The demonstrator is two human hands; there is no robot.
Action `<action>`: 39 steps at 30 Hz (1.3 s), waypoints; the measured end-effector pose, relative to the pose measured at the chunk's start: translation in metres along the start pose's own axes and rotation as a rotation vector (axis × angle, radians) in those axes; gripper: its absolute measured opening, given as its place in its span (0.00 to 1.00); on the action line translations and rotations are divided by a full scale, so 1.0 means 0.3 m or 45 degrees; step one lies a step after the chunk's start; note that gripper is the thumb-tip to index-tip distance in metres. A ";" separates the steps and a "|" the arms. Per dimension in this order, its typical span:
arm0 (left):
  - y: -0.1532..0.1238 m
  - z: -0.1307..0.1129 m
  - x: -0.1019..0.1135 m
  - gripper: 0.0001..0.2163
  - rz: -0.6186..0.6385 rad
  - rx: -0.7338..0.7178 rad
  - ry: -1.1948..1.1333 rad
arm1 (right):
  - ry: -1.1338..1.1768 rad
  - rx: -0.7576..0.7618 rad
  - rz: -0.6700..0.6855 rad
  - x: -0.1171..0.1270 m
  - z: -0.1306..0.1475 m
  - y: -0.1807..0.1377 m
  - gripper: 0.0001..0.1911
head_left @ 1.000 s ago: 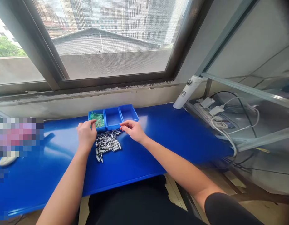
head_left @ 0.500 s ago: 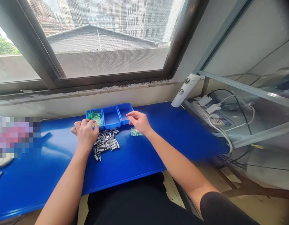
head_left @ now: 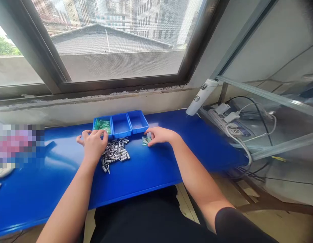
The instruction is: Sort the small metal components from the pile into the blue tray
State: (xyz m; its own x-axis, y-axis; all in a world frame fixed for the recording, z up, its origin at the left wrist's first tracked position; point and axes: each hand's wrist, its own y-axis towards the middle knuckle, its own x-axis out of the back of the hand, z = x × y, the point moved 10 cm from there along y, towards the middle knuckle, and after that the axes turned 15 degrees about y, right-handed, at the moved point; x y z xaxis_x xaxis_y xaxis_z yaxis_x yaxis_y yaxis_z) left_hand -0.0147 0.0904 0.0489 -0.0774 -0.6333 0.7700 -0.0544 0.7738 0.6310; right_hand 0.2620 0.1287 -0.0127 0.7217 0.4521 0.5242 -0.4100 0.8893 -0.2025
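Note:
My left hand (head_left: 92, 144) rests on the blue table (head_left: 159, 165) at the left edge of a pile of small metal cylinders (head_left: 115, 154). Its fingers are curled, just in front of the leftmost tray compartment, and what they hold is hidden. The blue three-compartment tray (head_left: 121, 122) stands behind the pile; its left compartment holds green pieces (head_left: 103, 124), and the other two look empty. My right hand (head_left: 160, 135) lies right of the tray, palm down. Its fingertips are closed on a small green packet (head_left: 145, 140) that lies on the table.
A white tumbler (head_left: 202, 96) leans at the table's back right corner. Beyond it lie a power strip (head_left: 223, 121) with plugs and white cables. A window sill runs behind the table. A blurred patch and a white object (head_left: 3, 172) are at the far left.
My right hand has come down from above the right compartment onto the green packet on the table. My left hand has stayed by the pile, with its fingers shifting slightly.

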 end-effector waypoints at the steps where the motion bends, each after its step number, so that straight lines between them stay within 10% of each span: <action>1: -0.001 0.002 -0.003 0.12 0.002 0.003 0.000 | -0.020 -0.019 0.009 -0.007 -0.007 0.002 0.33; 14: 0.003 0.005 -0.005 0.12 0.030 0.031 0.031 | -0.041 0.122 0.115 -0.140 0.106 0.006 0.24; 24: 0.002 -0.037 0.097 0.07 -0.288 -0.151 -0.140 | 0.029 0.380 -0.001 -0.159 0.176 0.006 0.08; 32: -0.070 -0.250 0.078 0.09 0.129 -0.682 -0.771 | 0.197 0.731 -0.212 -0.149 0.248 -0.021 0.06; 39: -0.075 -0.247 0.037 0.08 0.184 -0.626 -0.752 | 0.576 0.616 -0.304 -0.147 0.222 -0.006 0.09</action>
State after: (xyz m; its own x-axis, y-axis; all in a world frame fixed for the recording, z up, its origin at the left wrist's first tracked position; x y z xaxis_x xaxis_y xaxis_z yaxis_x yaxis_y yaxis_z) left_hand 0.0594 0.0656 0.0502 -0.5749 -0.3113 0.7567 0.4329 0.6691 0.6041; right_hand 0.1938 0.1026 0.0197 0.9409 0.3259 0.0920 -0.3378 0.8847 0.3211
